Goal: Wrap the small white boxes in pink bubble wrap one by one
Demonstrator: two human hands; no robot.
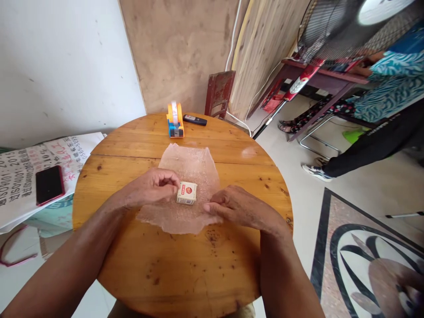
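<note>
A small cream-coloured cardboard box (188, 189) with red print lies on a sheet of clear bubble wrap (185, 161) spread over the round wooden table. My left hand (150, 189) is closed at the box's left edge, thumb and forefinger around its near corner. My right hand (236, 205) rests over the right side of the bubble wrap, fingers curled and thumb pressed on the sheet's edge. The palms of both hands are hidden, so the exact hold is only partly visible.
An orange and blue tape dispenser (175, 120) and a black remote-like device (194, 119) sit at the table's (185, 260) far edge. A phone (49, 185) lies on printed paper at left. A standing fan (331, 33), a chair (219, 93) and other people are beyond.
</note>
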